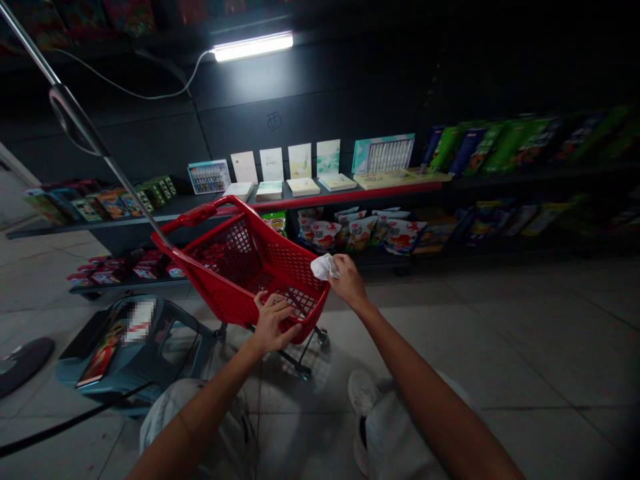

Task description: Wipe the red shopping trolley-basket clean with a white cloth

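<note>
A small red plastic shopping cart [235,308] with lattice sides stands in front of me, its basket holding nothing that I can make out. My left hand [275,323] is on the cart's near rim, fingers curled over the edge and thumb lying along it. At the cart's right end, my right hand [347,280] pinches a crumpled white cloth [324,267] between thumb and fingers. The cloth is at the rim's corner; whether it touches the plastic I cannot tell.
Behind the cart a dark shelf holds booklets [300,187], snack bags [363,230] and boxes [117,203]. A lit tube lamp [253,47] hangs above. At left are a grey plastic stool [173,343] with items on it, a slanting metal pole [83,117] and a cable.
</note>
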`<state>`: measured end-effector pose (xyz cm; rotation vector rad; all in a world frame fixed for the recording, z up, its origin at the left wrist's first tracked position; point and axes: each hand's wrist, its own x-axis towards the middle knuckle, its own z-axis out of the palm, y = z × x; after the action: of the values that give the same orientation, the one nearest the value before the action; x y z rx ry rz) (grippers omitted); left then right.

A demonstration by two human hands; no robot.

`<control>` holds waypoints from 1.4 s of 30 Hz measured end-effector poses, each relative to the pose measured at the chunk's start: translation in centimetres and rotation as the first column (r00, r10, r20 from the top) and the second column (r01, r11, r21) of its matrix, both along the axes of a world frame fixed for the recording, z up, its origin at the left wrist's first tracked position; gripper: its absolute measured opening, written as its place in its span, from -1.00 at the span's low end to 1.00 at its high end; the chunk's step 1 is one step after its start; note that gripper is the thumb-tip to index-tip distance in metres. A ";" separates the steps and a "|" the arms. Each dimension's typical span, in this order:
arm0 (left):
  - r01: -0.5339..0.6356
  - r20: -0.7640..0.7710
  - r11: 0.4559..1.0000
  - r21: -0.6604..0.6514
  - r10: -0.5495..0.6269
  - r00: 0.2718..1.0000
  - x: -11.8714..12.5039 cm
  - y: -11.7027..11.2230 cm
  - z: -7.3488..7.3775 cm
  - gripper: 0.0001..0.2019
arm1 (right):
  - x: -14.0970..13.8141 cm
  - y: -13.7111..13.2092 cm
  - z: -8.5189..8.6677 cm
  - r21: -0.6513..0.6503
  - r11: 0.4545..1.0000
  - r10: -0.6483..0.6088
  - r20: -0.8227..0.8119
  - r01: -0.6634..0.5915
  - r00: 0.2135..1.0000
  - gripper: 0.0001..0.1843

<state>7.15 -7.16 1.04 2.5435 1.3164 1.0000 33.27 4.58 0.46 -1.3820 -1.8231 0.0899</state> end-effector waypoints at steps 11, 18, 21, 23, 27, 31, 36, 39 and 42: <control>0.012 0.023 0.999 -0.050 -0.011 1.000 -0.8 -1.8 0.5 -0.73 | -0.2 -0.7 0.8 0.001 1.000 -0.002 0.044 0.002 0.999 -0.63; 0.020 0.029 0.999 -0.048 -0.018 0.999 -1.2 -2.2 0.0 -0.69 | 0.0 -0.5 0.3 -0.004 1.000 0.006 0.016 -0.005 1.000 -0.63; 0.025 0.039 0.999 -0.033 -0.024 0.999 -1.2 -2.2 0.0 -0.69 | 0.2 -0.3 0.2 0.001 1.000 0.020 0.007 -0.020 1.000 -0.62; 0.034 0.043 0.999 -0.029 -0.033 0.999 -1.2 -2.3 0.0 -0.69 | 0.2 -0.3 0.3 0.004 1.000 0.026 0.013 -0.026 1.000 -0.61; 0.036 0.036 0.999 -0.040 -0.035 0.999 -1.3 -2.8 0.1 -0.69 | -0.1 -1.0 0.8 -0.024 0.998 0.059 0.055 -0.058 0.997 -0.59; 0.049 0.053 0.998 -0.047 -0.046 0.998 -1.1 -3.4 0.3 -0.68 | -0.4 -1.6 1.0 -0.081 0.992 0.109 0.146 -0.097 0.983 -0.57; 0.078 0.067 0.994 -0.079 -0.073 0.995 -0.2 -3.6 0.4 -0.66 | -0.3 -1.8 1.4 -0.182 0.983 0.056 0.194 -0.020 0.979 -0.56; 0.092 0.067 0.993 -0.079 -0.086 0.994 0.3 -3.3 0.3 -0.66 | 0.2 -2.1 1.9 -0.211 0.977 0.024 0.212 0.021 0.977 -0.55; 0.107 0.073 0.992 -0.068 -0.102 0.992 0.6 -2.9 0.4 -0.66 | 0.7 -2.3 2.2 -0.224 0.973 -0.004 0.229 0.056 0.973 -0.56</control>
<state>7.74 -10.06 1.43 2.4728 1.1664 0.9918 33.95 2.31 2.61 -1.6370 -2.0297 0.1349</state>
